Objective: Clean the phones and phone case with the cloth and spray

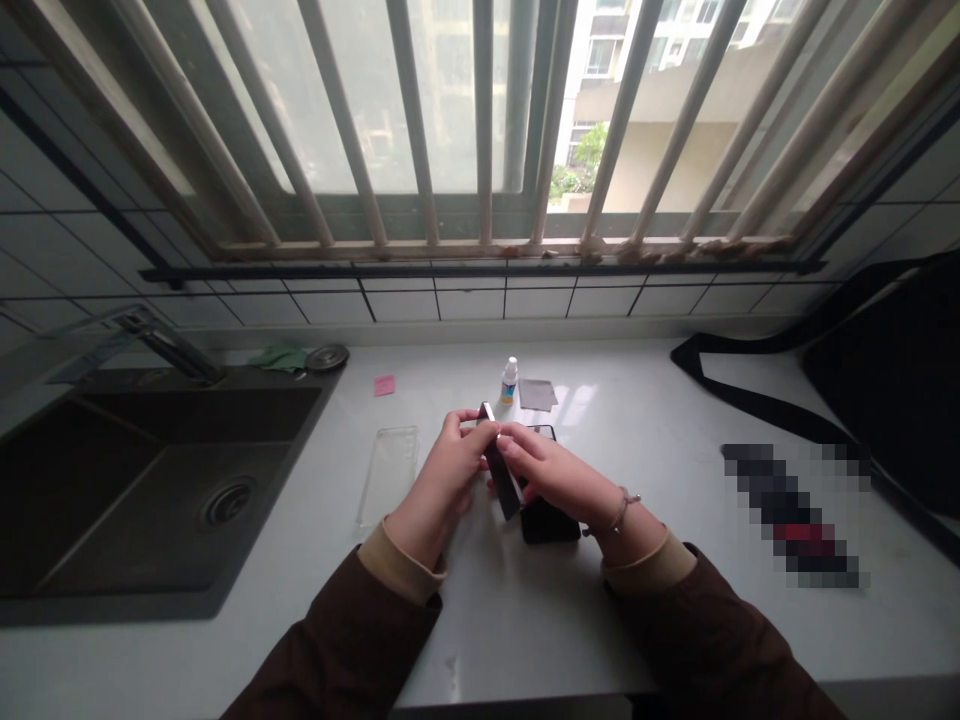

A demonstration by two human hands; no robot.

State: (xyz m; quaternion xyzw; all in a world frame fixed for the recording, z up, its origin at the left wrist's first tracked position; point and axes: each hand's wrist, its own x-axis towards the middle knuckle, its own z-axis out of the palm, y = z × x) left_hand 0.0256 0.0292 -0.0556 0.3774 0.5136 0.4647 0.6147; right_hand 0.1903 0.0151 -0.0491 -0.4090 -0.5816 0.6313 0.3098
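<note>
A dark, thin slab that looks like a phone (502,484) is held tilted nearly on edge above the counter, its narrow side toward me. My left hand (448,468) grips it from the left, fingers curled behind its upper end. My right hand (564,478) is closed at its right side, with thumb and fingertips at the upper edge. Beneath my right hand lies a second black phone-like slab (551,522), partly covered. A clear phone case (388,470) rests left of my left hand. Beyond the hands stand a small white bottle (509,382) and a flat grey cloth (537,394).
The white counter (480,620) carries a pink paper slip (384,386) toward the back. At left is a dark sink (292,470) with a faucet (176,345), green cloth (277,358) and drain cover (327,357). A black bag (892,350) with a strap lies right, near a pixelated patch.
</note>
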